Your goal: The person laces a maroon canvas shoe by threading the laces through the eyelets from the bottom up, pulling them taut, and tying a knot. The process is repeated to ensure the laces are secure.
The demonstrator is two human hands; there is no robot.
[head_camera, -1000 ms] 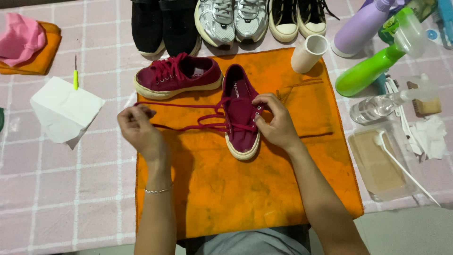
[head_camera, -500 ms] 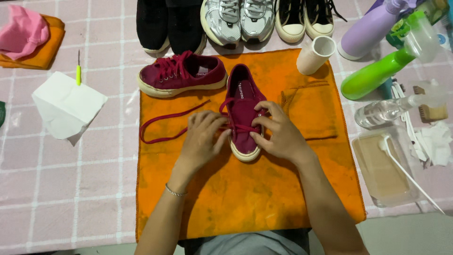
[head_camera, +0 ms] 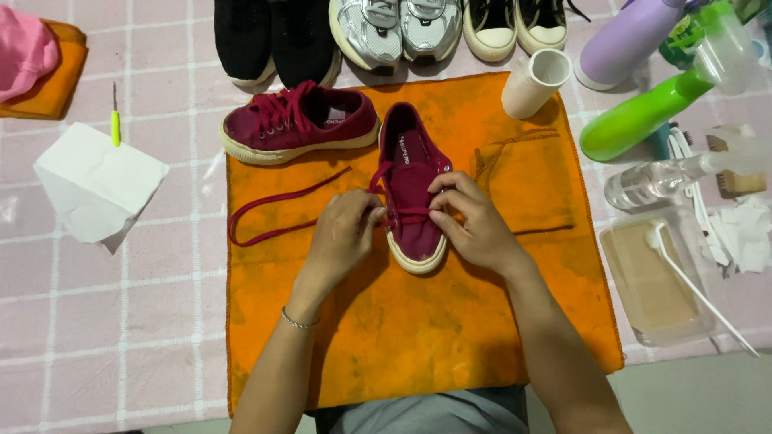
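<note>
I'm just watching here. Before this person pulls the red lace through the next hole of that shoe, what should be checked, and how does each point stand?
1. Shoe flat on the orange cloth, toe toward the person: ok.
2. Both hands on it: left hand and right hand meet over the front eyelets: ok.
3. Lace free to run: its loose length loops out to the left on the cloth, no knot visible: ok.
4. Lace tip pinched in the fingers: cannot tell, hidden.
5. Second red shoe out of the way: ok, though the lace ends near it.

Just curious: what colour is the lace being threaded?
Dark red, like the shoe; the lace shows best in the head view.
</note>
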